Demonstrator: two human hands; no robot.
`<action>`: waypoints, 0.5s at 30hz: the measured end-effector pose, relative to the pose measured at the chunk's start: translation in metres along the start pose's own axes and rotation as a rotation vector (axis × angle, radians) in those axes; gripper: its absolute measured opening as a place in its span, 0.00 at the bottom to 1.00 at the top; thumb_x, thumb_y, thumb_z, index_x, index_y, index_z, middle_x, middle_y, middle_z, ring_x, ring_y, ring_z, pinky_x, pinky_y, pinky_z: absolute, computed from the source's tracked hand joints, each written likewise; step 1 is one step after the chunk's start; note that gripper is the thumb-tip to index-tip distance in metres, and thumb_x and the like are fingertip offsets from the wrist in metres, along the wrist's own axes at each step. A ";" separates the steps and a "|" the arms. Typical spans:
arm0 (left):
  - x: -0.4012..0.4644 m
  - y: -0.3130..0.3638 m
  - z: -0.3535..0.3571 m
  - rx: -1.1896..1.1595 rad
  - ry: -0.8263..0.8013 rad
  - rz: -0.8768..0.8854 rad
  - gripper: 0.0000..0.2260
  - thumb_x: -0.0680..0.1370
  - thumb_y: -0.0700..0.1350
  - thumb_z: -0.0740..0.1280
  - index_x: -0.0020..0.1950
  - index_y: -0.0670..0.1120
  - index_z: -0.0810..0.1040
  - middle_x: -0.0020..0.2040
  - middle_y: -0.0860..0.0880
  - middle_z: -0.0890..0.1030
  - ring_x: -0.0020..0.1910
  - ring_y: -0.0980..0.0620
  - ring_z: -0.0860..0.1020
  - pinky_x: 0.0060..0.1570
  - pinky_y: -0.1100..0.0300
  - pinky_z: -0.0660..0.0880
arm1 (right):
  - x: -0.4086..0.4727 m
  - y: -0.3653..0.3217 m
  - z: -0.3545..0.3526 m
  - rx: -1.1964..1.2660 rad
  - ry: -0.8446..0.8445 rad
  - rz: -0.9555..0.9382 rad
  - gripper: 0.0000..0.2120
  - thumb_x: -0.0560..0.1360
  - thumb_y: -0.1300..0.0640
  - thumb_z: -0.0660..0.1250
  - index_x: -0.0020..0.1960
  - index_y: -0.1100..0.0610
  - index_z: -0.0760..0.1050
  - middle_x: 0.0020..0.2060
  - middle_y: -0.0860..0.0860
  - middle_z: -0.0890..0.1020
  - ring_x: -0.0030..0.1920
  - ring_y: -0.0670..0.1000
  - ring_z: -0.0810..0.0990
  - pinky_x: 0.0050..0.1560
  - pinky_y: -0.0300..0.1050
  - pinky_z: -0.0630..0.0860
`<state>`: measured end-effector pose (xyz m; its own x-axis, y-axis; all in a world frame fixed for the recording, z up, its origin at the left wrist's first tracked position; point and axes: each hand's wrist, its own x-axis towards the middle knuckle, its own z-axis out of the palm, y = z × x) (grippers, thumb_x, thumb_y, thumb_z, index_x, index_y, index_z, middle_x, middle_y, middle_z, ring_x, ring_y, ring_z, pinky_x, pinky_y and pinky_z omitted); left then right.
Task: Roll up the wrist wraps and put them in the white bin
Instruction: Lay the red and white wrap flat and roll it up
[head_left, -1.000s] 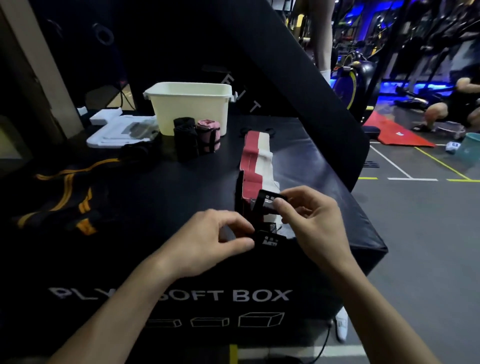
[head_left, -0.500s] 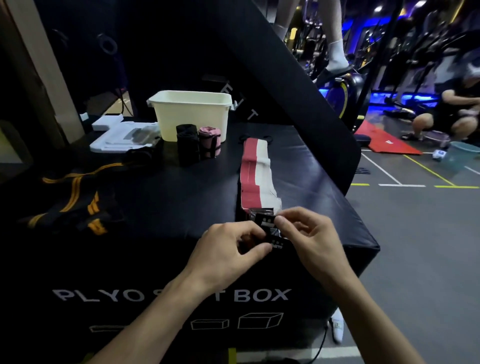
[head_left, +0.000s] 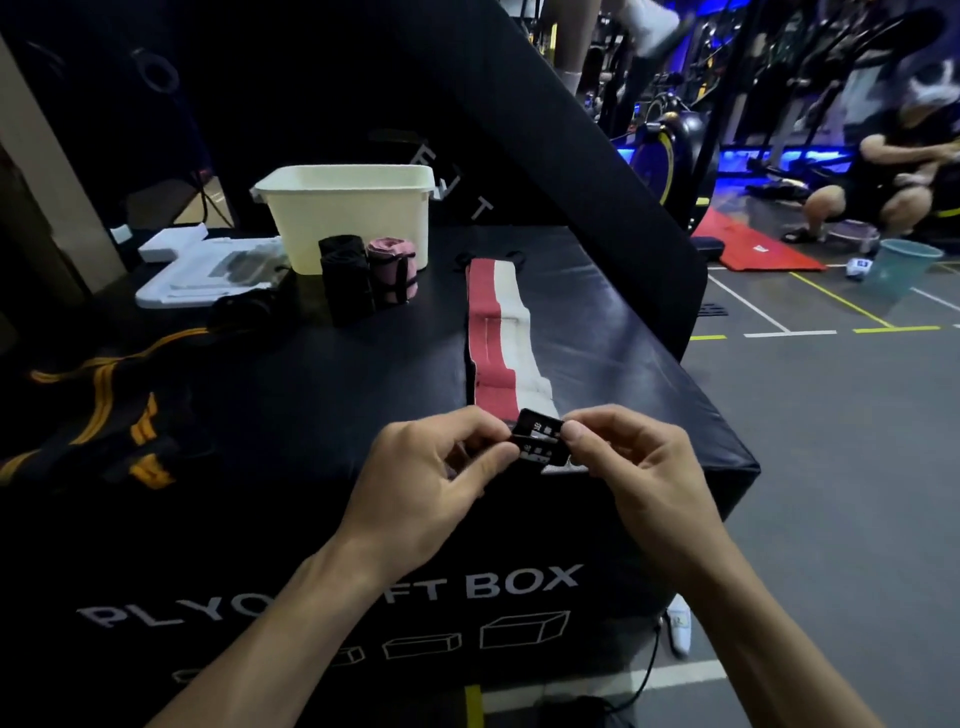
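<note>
Nearest, the left hand (head_left: 431, 478) and right hand (head_left: 639, 467) both pinch the black near end of the red and white wrist wrap (head_left: 496, 338), fingers curled on it. The wrap lies stretched flat along the black plyo box (head_left: 311, 415). Farther back, two rolled wraps (head_left: 366, 275) stand just before the white bin (head_left: 353, 208).

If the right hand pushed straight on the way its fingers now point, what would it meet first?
The right hand points leftward, its fingers pinching the black end of the red and white wrist wrap. It would likely meet the left hand first, across that black end; depth is unclear.
</note>
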<state>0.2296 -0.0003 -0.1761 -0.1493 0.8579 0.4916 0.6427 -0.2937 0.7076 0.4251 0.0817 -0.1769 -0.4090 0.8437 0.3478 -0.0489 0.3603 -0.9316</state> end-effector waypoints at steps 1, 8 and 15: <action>0.000 -0.001 0.000 0.011 0.015 0.012 0.02 0.77 0.48 0.76 0.47 0.54 0.84 0.38 0.57 0.84 0.34 0.54 0.82 0.37 0.53 0.79 | 0.000 0.000 0.000 -0.007 -0.008 -0.011 0.05 0.78 0.61 0.71 0.47 0.55 0.85 0.40 0.51 0.87 0.41 0.45 0.83 0.45 0.38 0.78; 0.000 -0.005 0.007 0.101 0.121 0.047 0.07 0.76 0.56 0.73 0.47 0.54 0.84 0.36 0.59 0.83 0.34 0.59 0.82 0.36 0.55 0.79 | 0.002 0.006 -0.002 -0.319 -0.063 -0.136 0.04 0.79 0.54 0.71 0.51 0.49 0.85 0.39 0.43 0.85 0.37 0.42 0.80 0.40 0.39 0.75; -0.008 -0.005 0.014 0.221 0.177 0.075 0.11 0.76 0.61 0.70 0.46 0.54 0.78 0.37 0.59 0.82 0.33 0.60 0.80 0.34 0.55 0.78 | 0.001 0.012 0.002 -0.682 -0.058 -0.391 0.08 0.73 0.52 0.73 0.53 0.49 0.82 0.43 0.41 0.82 0.42 0.44 0.79 0.42 0.44 0.78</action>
<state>0.2384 0.0004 -0.1909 -0.2119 0.7446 0.6330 0.8019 -0.2377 0.5481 0.4224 0.0866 -0.1878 -0.5254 0.5900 0.6131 0.3630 0.8071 -0.4656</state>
